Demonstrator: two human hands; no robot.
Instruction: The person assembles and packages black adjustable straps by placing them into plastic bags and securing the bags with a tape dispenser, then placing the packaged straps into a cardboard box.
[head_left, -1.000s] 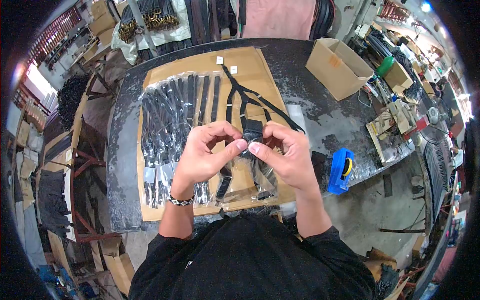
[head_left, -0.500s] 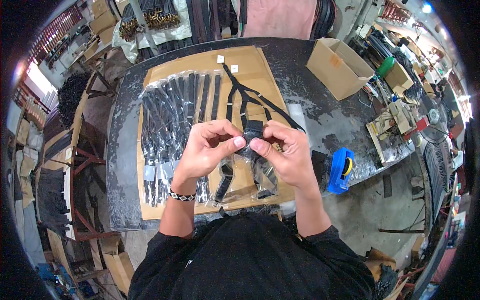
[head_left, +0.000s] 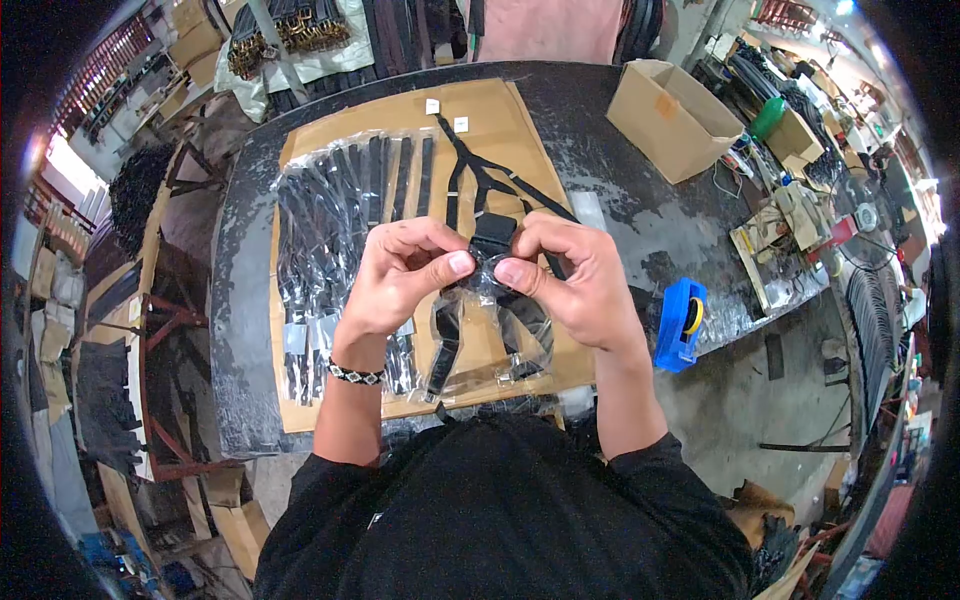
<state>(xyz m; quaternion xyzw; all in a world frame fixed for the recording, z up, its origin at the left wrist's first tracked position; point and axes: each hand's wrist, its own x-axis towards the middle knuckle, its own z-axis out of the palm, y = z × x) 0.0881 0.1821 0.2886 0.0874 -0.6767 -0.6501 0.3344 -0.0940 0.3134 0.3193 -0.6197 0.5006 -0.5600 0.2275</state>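
My left hand (head_left: pixel 405 275) is closed in a pinch at the left side of the mouth of a clear plastic bag (head_left: pixel 488 280). Pinching the bag's right side, my right hand (head_left: pixel 565 275) is closed too. Between my fingertips a folded black strap (head_left: pixel 494 230) stands at the bag's upper end. More black strap shows through the film lower down, below my hands. Just beyond lies a black strap harness (head_left: pixel 478 175), spread in a branching shape on the cardboard sheet (head_left: pixel 400 112). My fingers partly cover the bag's opening.
Left of my hands lie several bagged black straps (head_left: pixel 340 210) in a row. A blue tape dispenser (head_left: pixel 680 325) sits at the table's right edge. An open cardboard box (head_left: pixel 660 120) stands at the back right of the dark table (head_left: pixel 610 165). Two white labels (head_left: pixel 461 124) lie near the harness.
The whole view has shifted slightly. My hands still pinch the bag, and the folded strap between them shows a broader face than before.
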